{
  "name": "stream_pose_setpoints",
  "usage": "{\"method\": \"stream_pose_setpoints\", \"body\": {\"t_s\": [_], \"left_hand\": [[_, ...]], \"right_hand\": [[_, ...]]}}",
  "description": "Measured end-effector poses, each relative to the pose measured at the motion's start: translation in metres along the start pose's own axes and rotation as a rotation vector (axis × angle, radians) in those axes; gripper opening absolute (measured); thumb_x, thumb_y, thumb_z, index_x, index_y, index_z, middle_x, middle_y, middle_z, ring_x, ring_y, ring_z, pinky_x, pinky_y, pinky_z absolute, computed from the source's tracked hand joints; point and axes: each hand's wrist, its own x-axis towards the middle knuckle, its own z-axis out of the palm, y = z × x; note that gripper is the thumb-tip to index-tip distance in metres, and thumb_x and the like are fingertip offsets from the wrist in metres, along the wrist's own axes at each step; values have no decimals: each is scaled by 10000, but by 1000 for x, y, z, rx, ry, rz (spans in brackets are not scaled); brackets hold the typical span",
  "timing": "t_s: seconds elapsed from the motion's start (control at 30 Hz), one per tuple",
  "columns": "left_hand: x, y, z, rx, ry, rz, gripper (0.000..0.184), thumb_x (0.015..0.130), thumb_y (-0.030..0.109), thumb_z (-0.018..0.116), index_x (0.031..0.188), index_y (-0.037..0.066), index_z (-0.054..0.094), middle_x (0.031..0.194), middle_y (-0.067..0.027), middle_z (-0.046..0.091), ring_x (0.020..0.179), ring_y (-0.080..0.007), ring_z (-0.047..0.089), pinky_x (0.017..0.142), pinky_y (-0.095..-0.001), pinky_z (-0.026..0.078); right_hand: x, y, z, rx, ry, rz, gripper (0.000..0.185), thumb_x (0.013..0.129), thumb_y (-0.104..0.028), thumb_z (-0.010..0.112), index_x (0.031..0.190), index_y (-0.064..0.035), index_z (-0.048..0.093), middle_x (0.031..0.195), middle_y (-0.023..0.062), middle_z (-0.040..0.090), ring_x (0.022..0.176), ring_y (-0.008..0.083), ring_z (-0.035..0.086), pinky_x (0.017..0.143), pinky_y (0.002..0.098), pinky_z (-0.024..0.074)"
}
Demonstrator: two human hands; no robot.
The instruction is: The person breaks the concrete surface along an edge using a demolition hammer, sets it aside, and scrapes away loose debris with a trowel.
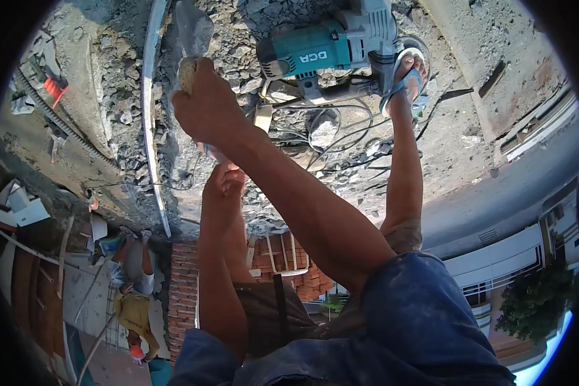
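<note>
My right hand (pixel 209 103) is closed around the pale handle of a trowel (pixel 194 29). Its grey, dusty blade points away from me over broken concrete. My left hand (pixel 225 181) is low by my left leg, fingers curled; whatever may be inside them is hidden. To the right of the trowel lies a teal and grey DCA demolition hammer (pixel 318 51) on its side, beside my sandalled right foot (pixel 408 74). Black cable (pixel 347 132) loops over the rubble below it.
A long pale strip (pixel 149 96) edges the rubble (pixel 119 71) on the left. Stacked red bricks (pixel 183 289) stand behind my legs. At lower left, another person (pixel 135 315) in a yellow-brown top is near leaning poles. A ribbed rod (pixel 64 119) lies farther left.
</note>
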Motion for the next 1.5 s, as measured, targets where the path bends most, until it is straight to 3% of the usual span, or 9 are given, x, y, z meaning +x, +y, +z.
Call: {"method": "stream_pose_setpoints", "body": {"t_s": [0.33, 0.4, 0.47, 0.67, 0.8, 0.9, 1.2, 1.43, 1.5], "left_hand": [[-2, 25, -42, -6, 23, 63, 300, 920, 113, 550, 1185, -23, 519, 1064, -121, 611, 1013, -175, 586, 928, -308, 450], [-6, 24, -47, 20, 23, 61, 302, 919, 118, 552, 1184, -24, 517, 1061, -118, 609, 1013, -173, 586, 931, -308, 449], [-1, 24, -47, -13, 16, 37, 286, 926, 115, 542, 1177, -20, 519, 1055, -111, 608, 1005, -174, 587, 929, -308, 448], [-2, 33, -48, 0, -12, 76, 266, 940, 112, 529, 1175, -10, 517, 1048, -104, 613, 989, -170, 590, 916, -303, 446], [-5, 37, -48, 44, 8, 52, 269, 946, 126, 538, 1175, -14, 520, 1024, -117, 623, 997, -174, 592, 917, -308, 446], [1, 44, -48, 57, 25, 56, 277, 942, 132, 542, 1178, -12, 525, 1027, -107, 622, 988, -171, 590, 899, -306, 452], [11, 46, -43, 179, 48, 19, 270, 950, 150, 555, 1168, -8, 534, 997, -86, 617, 924, -157, 587, 820, -281, 454], [9, 54, -36, 282, 16, 23, 252, 954, 119, 533, 1177, 1, 540, 1017, -77, 623, 951, -130, 577, 856, -291, 454], [10, 54, -40, 405, 20, 139, 255, 947, 107, 529, 1181, 7, 541, 1026, -64, 621, 973, -111, 562, 870, -283, 445]], "right_hand": [[106, -38, 40, 102, 180, 180, 364, 773, -136, 599, 1017, 133, 579, 816, 284, 656, 756, 360, 704, 712, 376, 582], [74, -46, 32, -510, -200, -127, 301, 741, -145, 629, 940, 78, 667, 795, 232, 678, 763, 350, 707, 722, 374, 580], [50, -28, 29, -339, -400, 103, 302, 721, -157, 648, 940, 45, 696, 882, 210, 693, 834, 347, 704, 760, 383, 572], [62, -35, 15, -90, 181, 109, 299, 741, -170, 643, 953, 32, 702, 968, 225, 683, 961, 327, 682, 835, 398, 547], [124, -30, 55, -578, 120, -128, 278, 763, -197, 630, 957, -20, 719, 961, 181, 698, 922, 319, 693, 809, 381, 558], [97, -36, 4, -320, -248, 19, 459, 757, -223, 686, 1129, 40, 629, 1098, 194, 629, 1008, 296, 665, 791, 338, 558], [88, -6, 30, -298, -357, -2, 438, 757, -166, 684, 1101, 94, 608, 1041, 227, 639, 1033, 334, 653, 821, 373, 560], [111, -22, 36, -34, 111, -55, 501, 749, -117, 692, 1143, 161, 556, 1063, 274, 627, 1022, 321, 659, 778, 413, 569], [106, -24, 45, -211, -92, -91, 403, 748, -147, 670, 1052, 109, 604, 1033, 260, 642, 971, 316, 676, 764, 388, 569]]}}
